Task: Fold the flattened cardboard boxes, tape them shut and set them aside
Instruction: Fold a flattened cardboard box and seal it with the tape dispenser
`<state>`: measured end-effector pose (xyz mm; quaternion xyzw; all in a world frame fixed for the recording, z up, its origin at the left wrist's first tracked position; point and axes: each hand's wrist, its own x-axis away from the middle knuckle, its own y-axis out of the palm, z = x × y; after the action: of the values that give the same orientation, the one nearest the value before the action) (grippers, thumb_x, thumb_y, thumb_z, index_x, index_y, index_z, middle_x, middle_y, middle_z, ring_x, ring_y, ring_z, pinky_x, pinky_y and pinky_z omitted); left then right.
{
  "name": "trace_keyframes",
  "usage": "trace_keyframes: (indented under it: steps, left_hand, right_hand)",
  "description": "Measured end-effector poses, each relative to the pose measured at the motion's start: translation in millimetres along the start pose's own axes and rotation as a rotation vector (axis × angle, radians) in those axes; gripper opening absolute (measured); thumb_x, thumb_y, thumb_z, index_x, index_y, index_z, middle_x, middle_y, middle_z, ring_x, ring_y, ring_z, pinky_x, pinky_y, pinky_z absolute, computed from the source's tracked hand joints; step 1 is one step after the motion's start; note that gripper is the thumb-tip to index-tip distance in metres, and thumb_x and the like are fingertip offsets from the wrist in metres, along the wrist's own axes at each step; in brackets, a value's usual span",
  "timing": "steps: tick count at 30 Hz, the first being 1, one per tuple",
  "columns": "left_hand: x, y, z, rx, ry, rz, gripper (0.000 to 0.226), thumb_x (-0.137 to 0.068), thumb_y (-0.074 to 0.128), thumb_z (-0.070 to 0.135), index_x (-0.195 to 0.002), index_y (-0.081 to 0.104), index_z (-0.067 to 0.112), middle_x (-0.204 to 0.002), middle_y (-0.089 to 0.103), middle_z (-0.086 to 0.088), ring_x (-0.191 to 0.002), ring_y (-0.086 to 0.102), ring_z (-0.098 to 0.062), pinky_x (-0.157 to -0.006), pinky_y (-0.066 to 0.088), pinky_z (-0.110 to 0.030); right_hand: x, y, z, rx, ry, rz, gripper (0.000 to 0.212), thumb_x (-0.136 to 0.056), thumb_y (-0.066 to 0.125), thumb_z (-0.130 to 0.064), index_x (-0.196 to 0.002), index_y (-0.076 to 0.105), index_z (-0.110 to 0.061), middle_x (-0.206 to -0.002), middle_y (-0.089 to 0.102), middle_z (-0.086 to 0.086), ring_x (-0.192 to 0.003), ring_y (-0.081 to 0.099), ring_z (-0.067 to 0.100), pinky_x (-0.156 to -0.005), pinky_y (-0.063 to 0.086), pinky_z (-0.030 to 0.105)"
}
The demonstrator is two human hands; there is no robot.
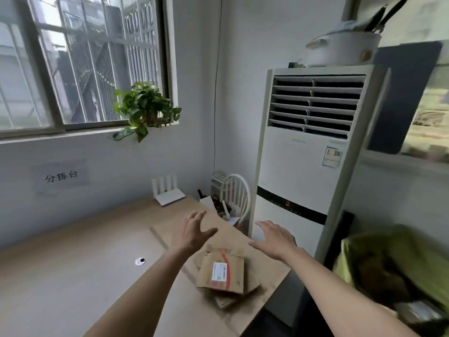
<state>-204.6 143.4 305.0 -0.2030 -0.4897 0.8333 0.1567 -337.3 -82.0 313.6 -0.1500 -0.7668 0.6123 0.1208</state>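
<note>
A person's left hand (194, 231) and right hand (274, 239) hover with fingers spread and holding nothing above a small stack of flattened cardboard boxes (223, 273) lying near the right edge of the wooden table (73, 263). The top piece, bearing a white label (219, 271), runs lengthwise roughly away from the person, tilted slightly right. The card looks light, stiff and dry; its side edges appear the best places to grip.

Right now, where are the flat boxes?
The flattened boxes lie stacked near the table's right edge, below both open hands, beside the tall air conditioner.
</note>
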Motion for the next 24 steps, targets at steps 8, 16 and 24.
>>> trace_keyframes:
  steps: [8, 16, 24]
  left_hand:
    - [-109, 146, -56, 0.006, -0.138, -0.186, 0.083, -0.087, 0.052, 0.074, -0.155, 0.03, 0.034, -0.159, 0.037, 0.0, -0.14, 0.042, -0.024, -0.108, 0.045, -0.045]
    - [-150, 253, -119, 0.006, -0.289, -0.336, 0.09, -0.082, 0.053, 0.078, -0.156, 0.026, 0.034, -0.156, 0.04, 0.003, -0.133, 0.05, -0.023, -0.1, 0.05, -0.042]
    - [-141, 321, -148, 0.028, -0.564, -0.45, 0.086, -0.086, 0.058, 0.069, -0.157, 0.025, 0.031, -0.155, 0.039, -0.004, -0.137, 0.045, -0.025, -0.108, 0.043, -0.04]
  right_hand:
    - [-153, 105, 38, 0.038, -0.005, -0.224, 0.073, -0.083, 0.054, -0.073, -0.145, 0.042, -0.035, -0.146, 0.049, -0.004, -0.129, 0.052, 0.024, -0.1, 0.046, 0.043]
    - [-247, 215, 59, 0.006, -0.081, -0.422, 0.089, -0.082, 0.068, -0.064, -0.156, 0.025, -0.038, -0.16, 0.033, -0.007, -0.143, 0.038, 0.019, -0.112, 0.038, 0.045]
    - [-331, 293, 77, 0.039, -0.201, -0.613, 0.1, -0.079, 0.067, -0.071, -0.159, 0.022, -0.03, -0.165, 0.026, -0.004, -0.148, 0.031, 0.02, -0.12, 0.031, 0.045]
